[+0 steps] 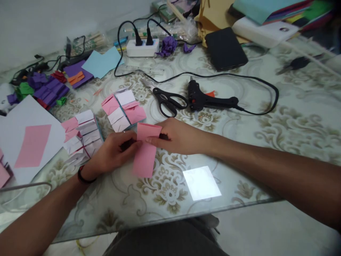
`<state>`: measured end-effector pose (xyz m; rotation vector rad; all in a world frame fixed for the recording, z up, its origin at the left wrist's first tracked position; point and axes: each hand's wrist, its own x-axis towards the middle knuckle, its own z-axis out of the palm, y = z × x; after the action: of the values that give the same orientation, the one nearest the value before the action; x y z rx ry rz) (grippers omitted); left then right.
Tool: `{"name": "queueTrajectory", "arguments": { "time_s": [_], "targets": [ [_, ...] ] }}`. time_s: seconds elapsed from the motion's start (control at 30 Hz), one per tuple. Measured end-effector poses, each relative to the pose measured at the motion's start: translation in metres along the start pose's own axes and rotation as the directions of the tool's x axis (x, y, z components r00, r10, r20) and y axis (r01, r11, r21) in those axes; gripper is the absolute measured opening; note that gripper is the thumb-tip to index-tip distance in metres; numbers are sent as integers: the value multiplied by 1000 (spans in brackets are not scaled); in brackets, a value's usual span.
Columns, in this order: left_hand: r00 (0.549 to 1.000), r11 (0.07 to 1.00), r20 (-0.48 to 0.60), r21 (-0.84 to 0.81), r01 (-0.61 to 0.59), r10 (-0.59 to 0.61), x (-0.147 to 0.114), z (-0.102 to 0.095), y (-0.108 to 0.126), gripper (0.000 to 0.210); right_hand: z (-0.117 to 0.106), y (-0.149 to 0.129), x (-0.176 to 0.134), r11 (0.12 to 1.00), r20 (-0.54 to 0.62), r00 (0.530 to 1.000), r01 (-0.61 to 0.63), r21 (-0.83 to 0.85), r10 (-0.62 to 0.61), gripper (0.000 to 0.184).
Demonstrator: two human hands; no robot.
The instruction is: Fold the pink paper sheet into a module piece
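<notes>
Paper strip [145,160], pink and folded over at its top, is in front of me above the patterned surface [165,186]; my left hand [112,151] grips its left edge, my right hand [178,137] pinches it from the right. Scissors [160,94] and glue gun [197,99] lie just beyond.

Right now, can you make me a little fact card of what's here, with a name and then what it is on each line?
Left hand: pinching the left edge of a pink paper strip
Right hand: holding the strip's right side, thumb across its front
Strip's top: folded over
Beyond the hands: black-handled scissors beside a black hot glue gun
Farther back: white power strip with two black plugs
Surface: flower-patterned tabletop
</notes>
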<state>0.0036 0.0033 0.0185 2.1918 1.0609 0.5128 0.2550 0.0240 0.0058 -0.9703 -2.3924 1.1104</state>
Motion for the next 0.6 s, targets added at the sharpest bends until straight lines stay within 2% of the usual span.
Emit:
{"name": "queueTrajectory", "arguments": {
  "time_s": [0.1,0.6],
  "targets": [
    [1000,1000,29,26,-13,13,0,0,-1,31,0,0,0,1000,5,1000,6,7,-6,41],
    [999,1000,40,9,-17,16,1,-2,1,30,-3,-2,0,1000,27,1000,-10,16,9,40]
  ]
}}
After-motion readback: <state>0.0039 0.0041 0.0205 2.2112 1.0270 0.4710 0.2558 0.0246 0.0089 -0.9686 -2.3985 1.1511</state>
